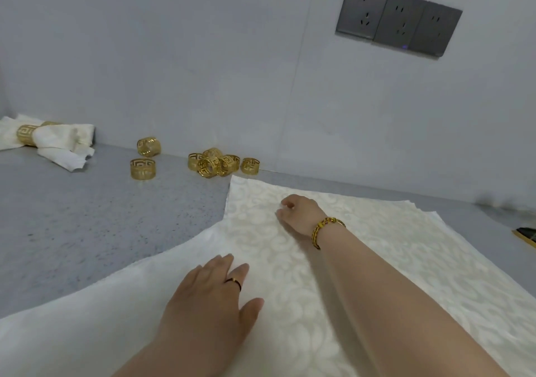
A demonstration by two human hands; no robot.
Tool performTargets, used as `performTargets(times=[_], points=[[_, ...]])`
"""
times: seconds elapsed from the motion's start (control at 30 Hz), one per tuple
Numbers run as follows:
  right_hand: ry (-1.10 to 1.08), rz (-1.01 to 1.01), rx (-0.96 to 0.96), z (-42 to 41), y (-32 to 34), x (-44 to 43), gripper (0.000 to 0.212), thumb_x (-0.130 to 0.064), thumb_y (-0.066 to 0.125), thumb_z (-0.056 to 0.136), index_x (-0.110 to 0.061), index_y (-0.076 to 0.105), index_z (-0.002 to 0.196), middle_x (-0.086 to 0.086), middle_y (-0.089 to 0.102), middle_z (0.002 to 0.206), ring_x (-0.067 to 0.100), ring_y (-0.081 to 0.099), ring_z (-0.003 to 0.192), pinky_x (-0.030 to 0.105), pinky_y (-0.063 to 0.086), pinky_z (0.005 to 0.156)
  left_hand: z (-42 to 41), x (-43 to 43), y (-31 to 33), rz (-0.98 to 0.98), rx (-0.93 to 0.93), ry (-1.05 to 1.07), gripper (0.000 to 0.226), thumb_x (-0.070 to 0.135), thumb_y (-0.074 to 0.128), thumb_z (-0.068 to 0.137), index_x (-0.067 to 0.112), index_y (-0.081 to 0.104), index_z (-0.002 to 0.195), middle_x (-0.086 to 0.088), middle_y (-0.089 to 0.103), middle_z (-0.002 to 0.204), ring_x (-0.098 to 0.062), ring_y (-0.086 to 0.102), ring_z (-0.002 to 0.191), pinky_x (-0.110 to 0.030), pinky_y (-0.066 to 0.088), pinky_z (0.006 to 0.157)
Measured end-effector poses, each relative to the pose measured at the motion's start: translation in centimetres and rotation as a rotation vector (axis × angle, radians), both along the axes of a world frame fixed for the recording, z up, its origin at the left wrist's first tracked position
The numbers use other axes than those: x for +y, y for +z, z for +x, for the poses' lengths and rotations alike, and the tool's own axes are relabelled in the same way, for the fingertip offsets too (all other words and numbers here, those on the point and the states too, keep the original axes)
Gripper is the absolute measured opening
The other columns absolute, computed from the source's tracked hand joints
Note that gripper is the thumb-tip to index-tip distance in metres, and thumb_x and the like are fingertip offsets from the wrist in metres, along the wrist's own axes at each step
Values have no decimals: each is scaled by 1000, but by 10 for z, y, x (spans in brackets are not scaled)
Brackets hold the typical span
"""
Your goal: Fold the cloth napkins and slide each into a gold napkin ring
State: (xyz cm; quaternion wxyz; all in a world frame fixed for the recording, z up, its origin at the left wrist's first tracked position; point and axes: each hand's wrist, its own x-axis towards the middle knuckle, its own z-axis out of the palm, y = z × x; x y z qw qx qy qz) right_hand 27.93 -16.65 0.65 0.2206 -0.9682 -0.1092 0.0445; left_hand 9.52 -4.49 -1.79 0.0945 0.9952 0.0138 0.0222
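A cream patterned cloth napkin (391,249) lies spread on the grey counter, with its left part folded over and showing a plain white side (121,304). My left hand (211,298) rests flat on the napkin near the fold, fingers straight. My right hand (298,212) reaches farther in and pinches the cloth with curled fingers. Several loose gold napkin rings (214,163) sit in a cluster by the wall, with two more gold rings (143,169) to their left. A finished napkin in a gold ring (27,135) lies at the far left.
The grey speckled counter (87,217) meets a pale wall (203,72) at the back. Three dark wall sockets (397,18) are mounted at the upper right. A dark, gold-edged object (526,236) shows at the right edge.
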Motion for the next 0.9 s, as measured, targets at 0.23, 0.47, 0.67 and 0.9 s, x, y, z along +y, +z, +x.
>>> performTargets(times=[0.23, 0.47, 0.67, 0.9], points=[[31, -50, -125, 11, -4, 14, 38, -25, 48, 91, -19, 49, 128, 4, 49, 131, 24, 37, 125, 32, 32, 102, -2, -2, 3, 32, 47, 3, 58, 50, 20, 96, 30, 0, 147, 8, -11, 155, -8, -9, 142, -26, -6, 114], [37, -36, -100, 3, 1, 3, 41, -19, 48, 91, -18, 45, 132, 0, 52, 130, 21, 32, 129, 28, 29, 103, -7, -3, 7, 42, 69, -13, 58, 49, 20, 96, 28, 2, 147, 7, -6, 155, -11, -7, 143, -28, -4, 114], [10, 112, -25, 3, 3, 7, 38, -10, 50, 87, -16, 51, 125, 0, 54, 127, 23, 50, 111, 37, 39, 102, -5, -1, 6, 35, 109, 11, 60, 51, 17, 96, 27, -3, 147, 6, -11, 155, -11, -11, 142, -32, -7, 115], [-11, 81, -43, 9, -2, 17, 41, -10, 48, 89, -15, 47, 129, 2, 51, 131, 22, 45, 121, 29, 36, 101, -3, 0, 6, 46, 117, 37, 63, 54, 17, 95, 26, -3, 147, 7, -8, 155, -11, -10, 143, -33, -5, 115]])
